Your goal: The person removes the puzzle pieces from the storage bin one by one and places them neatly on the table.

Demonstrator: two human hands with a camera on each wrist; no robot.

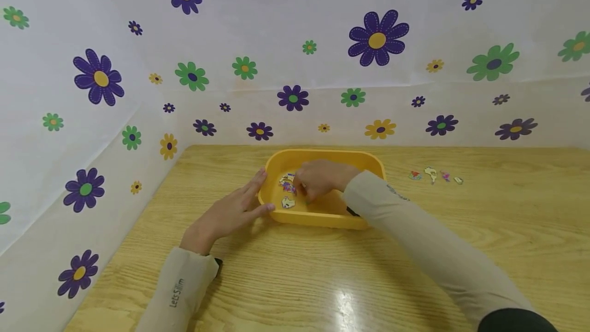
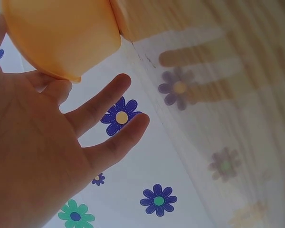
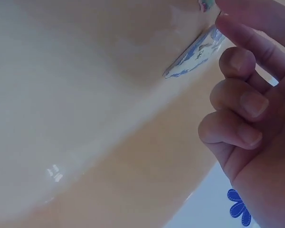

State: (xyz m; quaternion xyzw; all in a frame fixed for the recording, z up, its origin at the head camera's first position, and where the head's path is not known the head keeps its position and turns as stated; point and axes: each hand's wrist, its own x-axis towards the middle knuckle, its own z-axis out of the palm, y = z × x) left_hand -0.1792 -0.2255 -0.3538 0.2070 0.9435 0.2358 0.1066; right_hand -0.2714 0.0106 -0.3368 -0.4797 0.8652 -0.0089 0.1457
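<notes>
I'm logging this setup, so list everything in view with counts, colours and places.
Bin: 1, orange-yellow, centre, toward the back
Table: 1, light wood, under bin
Inside cutouts: several (exact count unclear), multicoloured, in bin's left half
Loose cutouts: 4, multicoloured, right of bin
Floral backdrop: 1, white with purple, green, yellow print, behind and left
Sleeves: 2, beige, lower left and lower right
Wrist items: 2, black, near the sleeve ends
Dark item: 1, black, lower right
Left hand: 1, bare, touching bin's left end
Right hand: 1, bare, inside bin
</notes>
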